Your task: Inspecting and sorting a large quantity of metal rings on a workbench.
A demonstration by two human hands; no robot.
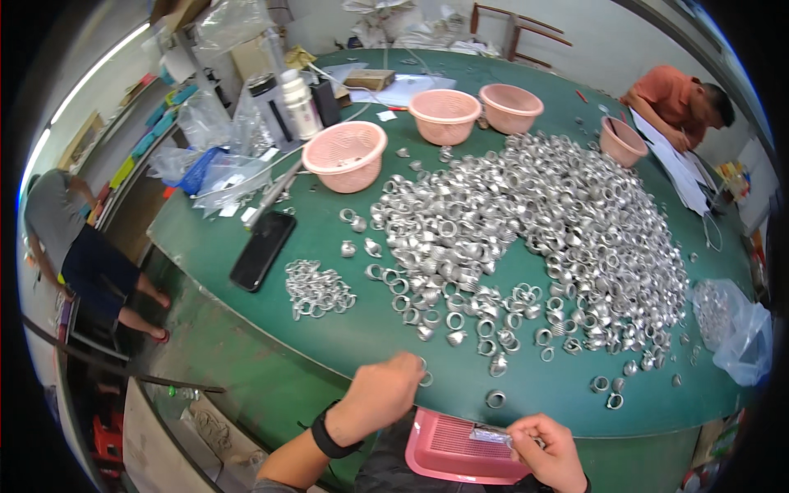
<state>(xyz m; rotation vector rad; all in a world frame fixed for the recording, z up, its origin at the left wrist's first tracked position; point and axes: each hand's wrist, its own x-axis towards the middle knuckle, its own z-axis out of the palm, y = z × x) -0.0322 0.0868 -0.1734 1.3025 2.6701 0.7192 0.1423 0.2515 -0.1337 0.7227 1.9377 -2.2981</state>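
Note:
My left hand (386,388), with a black band at the wrist, is over the table's front edge. Its fingers are pinched at a small silver ring (426,379), most of which they hide. To the right, my right hand (549,450) grips a short, flat silver strip (491,435) between thumb and fingers. The strip lies above a pink plastic basket (417,460) below the table edge. Beyond my hands spreads a large heap of silver rings (567,222), with a loose ring (496,399) near the edge. A smaller pile of thinner silver rings (319,290) sits farther left.
A black phone (263,251) lies on the green table (329,335). Pink baskets (345,156) stand behind the heap, near bottles (301,104). A clear plastic bag (744,345) is at right. One person (678,103) sits across the table; another (78,230) stands by the left shelves.

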